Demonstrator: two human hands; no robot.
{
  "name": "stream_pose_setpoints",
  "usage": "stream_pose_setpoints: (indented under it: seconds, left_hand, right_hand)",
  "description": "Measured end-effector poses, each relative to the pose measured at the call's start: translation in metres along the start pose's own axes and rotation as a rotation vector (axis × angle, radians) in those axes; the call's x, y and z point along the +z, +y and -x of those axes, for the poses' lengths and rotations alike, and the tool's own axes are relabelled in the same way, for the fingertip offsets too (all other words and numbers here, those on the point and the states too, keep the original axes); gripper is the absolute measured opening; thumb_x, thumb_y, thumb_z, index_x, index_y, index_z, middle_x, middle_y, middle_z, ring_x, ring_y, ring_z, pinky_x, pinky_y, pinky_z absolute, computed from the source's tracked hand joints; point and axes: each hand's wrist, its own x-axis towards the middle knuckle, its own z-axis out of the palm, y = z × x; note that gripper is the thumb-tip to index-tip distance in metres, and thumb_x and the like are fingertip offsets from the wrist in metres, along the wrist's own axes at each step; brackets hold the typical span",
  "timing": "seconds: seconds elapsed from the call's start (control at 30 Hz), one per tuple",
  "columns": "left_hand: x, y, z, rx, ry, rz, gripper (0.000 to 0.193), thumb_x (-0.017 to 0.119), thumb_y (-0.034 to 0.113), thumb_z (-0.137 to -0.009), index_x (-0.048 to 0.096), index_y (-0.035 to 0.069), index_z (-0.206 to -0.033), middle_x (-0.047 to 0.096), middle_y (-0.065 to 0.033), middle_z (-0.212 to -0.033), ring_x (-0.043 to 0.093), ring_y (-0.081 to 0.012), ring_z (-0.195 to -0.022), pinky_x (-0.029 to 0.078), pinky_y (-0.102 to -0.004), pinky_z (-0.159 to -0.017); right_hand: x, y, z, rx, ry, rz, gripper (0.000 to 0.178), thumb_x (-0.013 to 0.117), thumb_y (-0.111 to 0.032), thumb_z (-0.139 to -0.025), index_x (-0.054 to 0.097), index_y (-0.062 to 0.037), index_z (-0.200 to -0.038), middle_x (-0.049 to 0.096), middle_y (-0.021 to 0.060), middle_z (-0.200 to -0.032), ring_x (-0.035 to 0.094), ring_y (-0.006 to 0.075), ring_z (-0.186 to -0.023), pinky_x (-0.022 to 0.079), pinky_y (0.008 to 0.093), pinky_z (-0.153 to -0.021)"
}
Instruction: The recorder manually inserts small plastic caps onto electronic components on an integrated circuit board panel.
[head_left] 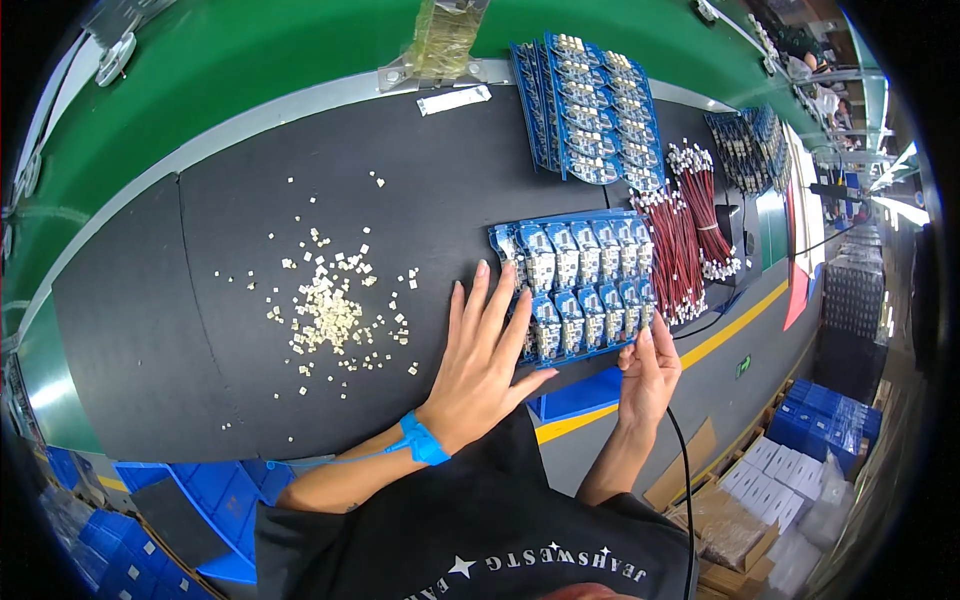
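A blue circuit board panel (585, 290) with rows of small boards and metal parts lies on the black mat, near the front edge. My left hand (480, 345) rests flat with spread fingers, its fingertips on the panel's left side. At the panel's lower right corner, my right hand (648, 375) pinches the edge between thumb and fingers; whether a small part is also between them is hidden. Left of my left hand lies a loose heap of tiny cream connectors (335, 315). Red wire bundles (668, 250) with white plugs lie just right of the panel.
More board panels stand stacked (600, 110) behind, and others (750, 150) at the far right. A taped post (447, 40) rises at the mat's back edge, by a white strip (454, 100). A blue wrist strap (424, 440) trails a cord leftward. A black cable (686, 450) hangs right.
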Motion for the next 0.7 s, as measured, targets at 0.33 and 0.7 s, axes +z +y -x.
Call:
stream_pose_setpoints:
  seconds: [0.33,0.7]
  left_hand:
    - [0.005,-0.004,0.005,0.048,0.054,0.03,0.08,0.076,0.027,-0.069,0.037,-0.006,-0.13,0.028,-0.0254,-0.14,0.025,-0.0431,-0.13,0.023,-0.0565,-0.104]
    - [0.007,-0.004,0.01,0.007,0.063,0.046,0.079,0.077,0.022,-0.069,0.036,-0.007,-0.13,0.03,-0.0247,-0.139,0.029,-0.0417,-0.129,0.023,-0.0559,-0.104]
  right_hand:
    - [0.008,-0.003,-0.003,-0.09,0.011,0.407,0.036,0.061,-0.009,-0.086,0.053,0.0045,-0.119,0.057,0.0018,-0.06,0.046,0.0032,-0.046,0.034,0.0163,-0.041]
    - [0.013,-0.007,0.001,-0.185,0.036,0.414,0.036,0.061,-0.008,-0.086,0.053,0.0045,-0.119,0.056,0.0013,-0.062,0.049,0.0049,-0.05,0.038,0.0181,-0.044]
